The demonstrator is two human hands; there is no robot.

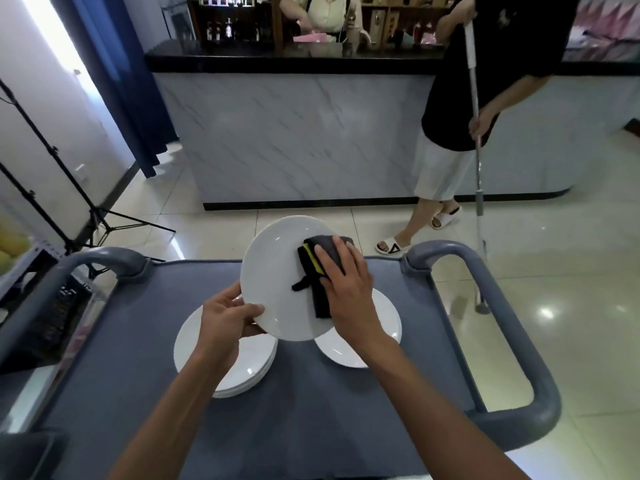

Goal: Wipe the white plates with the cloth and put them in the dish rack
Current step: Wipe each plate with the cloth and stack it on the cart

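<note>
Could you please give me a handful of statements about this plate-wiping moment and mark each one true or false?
1. The left hand grips the lifted plate by its rim. True.
2. The right hand presses a white sponge on that plate. False: it presses a dark cloth with a yellow stripe.
3. A stack of plates lies on the cart under the left hand. True.
4. The lifted plate rests flat on the cart. False: it is held tilted above it.
5. A person with a mop stands beyond the cart. True.
</note>
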